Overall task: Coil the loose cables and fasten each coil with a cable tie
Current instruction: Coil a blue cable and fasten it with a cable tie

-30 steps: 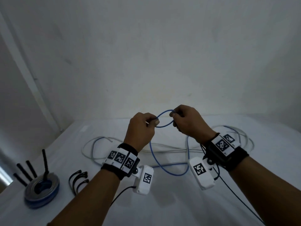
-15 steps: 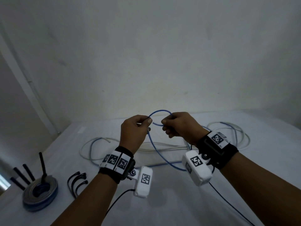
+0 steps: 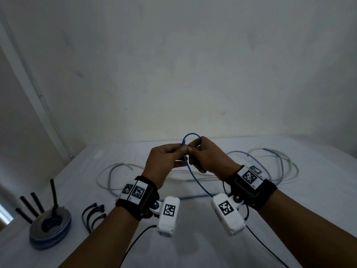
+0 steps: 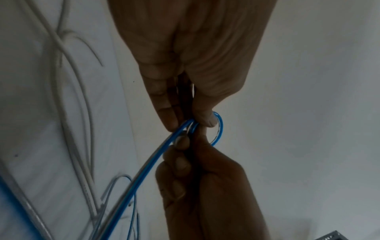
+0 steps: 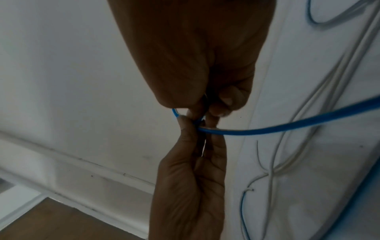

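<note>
Far left on the table (image 3: pixel 193 248): a finished coil (image 3: pixel 50 227) wound flat, with black sticks standing beside it. Just to its right, a few black cable ties (image 3: pixel 93 213), curved and lying loose, untouched.

Centre, lifted above the table: left hand (image 3: pixel 164 161) pinching the blue cable (image 3: pixel 197 182) between thumb and fingers, right where a small loop closes. Right hand (image 3: pixel 207 158) touching it thumb to thumb, fingers curled round the same crossing, loop arching just above both.

From the wrist views: both strands of the loop pressed together under the fingertips (image 4: pixel 205 119), the rest trailing down to the table.

Right and behind: white cables (image 3: pixel 286 167) with more blue cable sprawled in wide loose curves.

Judged by the springy arc: light, thin, fairly stiff, smooth-jacketed, likely to spring open if let go. Best held at the crossing, each new turn laid against the last and clamped there. Too tight a loop may kink.
</note>
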